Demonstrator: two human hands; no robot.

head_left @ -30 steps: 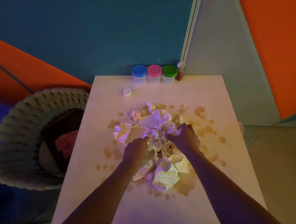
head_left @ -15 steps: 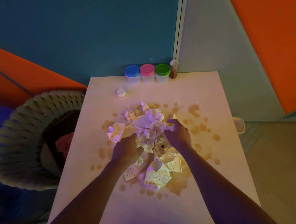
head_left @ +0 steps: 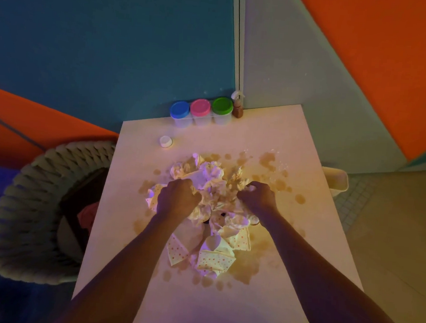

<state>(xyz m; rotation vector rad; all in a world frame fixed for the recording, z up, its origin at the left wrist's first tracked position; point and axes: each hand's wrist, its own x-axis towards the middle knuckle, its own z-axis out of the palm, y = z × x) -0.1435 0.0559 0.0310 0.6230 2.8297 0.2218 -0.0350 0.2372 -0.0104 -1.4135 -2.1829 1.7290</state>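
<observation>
A heap of crumpled cream paper napkins with red dots (head_left: 210, 199) lies in the middle of a pale square table (head_left: 308, 148), over brown wet stains (head_left: 246, 267) spattered across the top. The left hand (head_left: 179, 199) sits knuckles-up on the heap's left side, fingers curled into the paper; the right hand (head_left: 258, 198) grips a wad at the heap's right edge, fingers bunched around it.

At the table's far edge three lidded tubs stand touching in a row: a blue-lidded clear plastic tub (head_left: 179, 111); a pink-lidded tub (head_left: 200, 110); a green-lidded tub (head_left: 222, 109); their contents cannot be made out. A small brown bottle with a white spray top (head_left: 237, 107) stands just beside the green one; a small white round cap (head_left: 165, 141) lies near the tubs.

Left of the table, a thick woven rope basket (head_left: 28, 186) holds a dark flat object (head_left: 78, 197) and a reddish cloth (head_left: 87, 215); a cream bin (head_left: 338, 177) shows past the table's right edge.
</observation>
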